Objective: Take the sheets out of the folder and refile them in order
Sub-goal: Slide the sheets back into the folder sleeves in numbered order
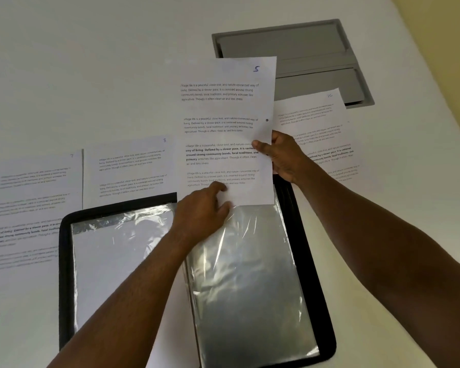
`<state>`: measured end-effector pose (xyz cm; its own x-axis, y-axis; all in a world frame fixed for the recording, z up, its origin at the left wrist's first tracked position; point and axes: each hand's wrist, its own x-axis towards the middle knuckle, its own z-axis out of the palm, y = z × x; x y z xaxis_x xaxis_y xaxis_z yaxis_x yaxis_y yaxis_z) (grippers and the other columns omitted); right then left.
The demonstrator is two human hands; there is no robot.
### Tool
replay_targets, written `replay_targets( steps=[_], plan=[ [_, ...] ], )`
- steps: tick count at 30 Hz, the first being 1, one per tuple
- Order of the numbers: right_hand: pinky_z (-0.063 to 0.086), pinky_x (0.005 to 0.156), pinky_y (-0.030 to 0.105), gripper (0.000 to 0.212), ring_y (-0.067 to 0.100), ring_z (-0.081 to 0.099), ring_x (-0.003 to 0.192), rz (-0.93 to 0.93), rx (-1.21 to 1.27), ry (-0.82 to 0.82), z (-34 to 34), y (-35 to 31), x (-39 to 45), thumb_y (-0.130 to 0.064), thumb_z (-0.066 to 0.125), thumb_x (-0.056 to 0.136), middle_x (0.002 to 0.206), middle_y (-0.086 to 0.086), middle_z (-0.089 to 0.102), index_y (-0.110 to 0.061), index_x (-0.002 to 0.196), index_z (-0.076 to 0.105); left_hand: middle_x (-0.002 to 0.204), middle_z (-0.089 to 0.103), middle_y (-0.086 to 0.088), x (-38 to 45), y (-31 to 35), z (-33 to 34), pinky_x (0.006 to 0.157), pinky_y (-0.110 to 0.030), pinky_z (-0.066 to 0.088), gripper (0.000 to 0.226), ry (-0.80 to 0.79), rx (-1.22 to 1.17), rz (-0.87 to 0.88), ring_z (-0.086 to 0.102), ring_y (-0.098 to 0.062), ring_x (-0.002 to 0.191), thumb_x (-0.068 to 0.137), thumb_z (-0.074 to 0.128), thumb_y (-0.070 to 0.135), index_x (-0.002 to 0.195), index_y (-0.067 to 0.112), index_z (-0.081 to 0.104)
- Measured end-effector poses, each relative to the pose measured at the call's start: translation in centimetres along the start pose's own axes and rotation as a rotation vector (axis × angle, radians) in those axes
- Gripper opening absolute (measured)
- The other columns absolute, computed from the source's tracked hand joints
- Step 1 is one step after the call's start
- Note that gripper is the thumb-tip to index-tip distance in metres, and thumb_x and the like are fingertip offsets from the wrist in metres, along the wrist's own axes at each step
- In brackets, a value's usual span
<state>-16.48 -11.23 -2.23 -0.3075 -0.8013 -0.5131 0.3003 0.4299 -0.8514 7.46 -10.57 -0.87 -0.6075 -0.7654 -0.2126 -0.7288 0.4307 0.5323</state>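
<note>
Sheet marked 5 (225, 128) held upright above open folder (327, 328). Right edge pinched by right hand (283, 156) (thumb on printed face); lower edge pinched by left hand (201, 216) at mouth of clear sleeve (247, 282). Left of left grip, sheet 8 (133, 168) laid flat on counter (64, 75). Behind right grip, sheet 10 (319, 123).

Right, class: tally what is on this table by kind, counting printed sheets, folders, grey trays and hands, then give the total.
Printed sheets: 4 (sheet marked 5, sheet marked 10, middle sheet, far-left sheet)
Folders: 1 (black folder)
Grey trays: 1 (grey tray)
Hands: 2 (left hand, right hand)
Total: 8
</note>
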Motion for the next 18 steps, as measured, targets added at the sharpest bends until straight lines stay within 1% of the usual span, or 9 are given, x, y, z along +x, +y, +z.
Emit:
replay_targets(
  steps=[3,6,7,9,11,13,16,18],
  plan=[
    [0.057,0.083,0.043,0.025,0.022,0.068,0.101,0.014,-0.013,-0.009,-0.3,-0.3,0.4,-0.01,0.07,0.087,0.11,0.003,0.071,-0.017,0.11,0.066,0.074,0.059,0.012,-0.2,-1.9,-1.2,0.062,-0.025,0.041,0.037,-0.11,-0.018,-0.024,0.06,-0.013,0.072,0.086,0.065,0.033,0.121,0.027,0.054],
    [0.057,0.083,0.038,0.024,0.02,0.069,0.1,0.004,-0.009,-0.014,-0.4,-0.7,0.9,-0.007,0.069,0.087,0.108,0.002,0.071,-0.016,0.109,0.066,0.083,0.063,0.01,-0.4,-3.2,-2.2,0.069,-0.028,0.047,0.037,-0.176,0.02,-0.003,0.063,-0.015,0.08,0.086,0.066,0.023,0.122,0.024,0.056],
    [0.057,0.082,0.036,0.024,0.019,0.069,0.098,-0.001,-0.02,-0.013,-0.4,-0.9,1.0,-0.007,0.069,0.087,0.107,0.001,0.071,-0.016,0.109,0.066,0.087,0.064,0.008,-0.4,-3.5,-2.5,0.073,-0.029,0.049,0.037,-0.18,0.021,-0.001,0.063,-0.015,0.082,0.086,0.066,0.021,0.122,0.024,0.057],
    [0.057,0.083,0.035,0.028,0.018,0.069,0.097,-0.013,-0.064,-0.006,-0.4,-1.1,1.2,-0.007,0.069,0.087,0.108,0.002,0.07,-0.013,0.114,0.064,0.092,0.066,0.005,-0.2,-3.6,-2.8,0.078,-0.032,0.052,0.037,-0.171,-0.001,-0.005,0.064,-0.016,0.086,0.087,0.064,0.018,0.123,0.024,0.058],
    [0.057,0.085,0.036,0.035,0.018,0.069,0.098,-0.016,-0.118,-0.013,-0.3,-1.2,1.4,-0.009,0.07,0.086,0.113,0.005,0.069,-0.01,0.12,0.062,0.096,0.067,0.003,0.0,-3.6,-2.8,0.08,-0.035,0.053,0.036,-0.141,-0.043,0.01,0.064,-0.016,0.088,0.088,0.064,0.014,0.122,0.024,0.059],
    [0.057,0.086,0.037,0.036,0.019,0.068,0.1,0.002,-0.158,-0.063,-0.1,-1.2,1.4,-0.013,0.071,0.086,0.115,0.005,0.069,-0.012,0.121,0.062,0.099,0.068,0.003,0.2,-3.6,-2.5,0.079,-0.037,0.055,0.035,-0.12,-0.064,0.028,0.064,-0.015,0.087,0.088,0.064,0.013,0.12,0.025,0.06],
    [0.055,0.09,0.039,0.035,0.021,0.067,0.105,0.038,-0.201,-0.155,0.4,-1.0,1.4,-0.015,0.071,0.086,0.117,0.006,0.069,-0.012,0.12,0.064,0.101,0.069,0.003,0.5,-3.5,-2.1,0.078,-0.037,0.055,0.033,-0.13,-0.072,0.014,0.064,-0.014,0.084,0.087,0.065,0.013,0.118,0.024,0.061],
    [0.054,0.093,0.041,0.038,0.022,0.067,0.106,0.051,-0.214,-0.157,0.6,-0.7,1.5,-0.015,0.072,0.085,0.118,0.007,0.069,-0.011,0.121,0.063,0.098,0.069,0.003,0.6,-3.6,-1.9,0.079,-0.032,0.054,0.032,-0.134,-0.095,-0.017,0.062,-0.013,0.081,0.086,0.065,0.012,0.116,0.023,0.064]
  ],
)
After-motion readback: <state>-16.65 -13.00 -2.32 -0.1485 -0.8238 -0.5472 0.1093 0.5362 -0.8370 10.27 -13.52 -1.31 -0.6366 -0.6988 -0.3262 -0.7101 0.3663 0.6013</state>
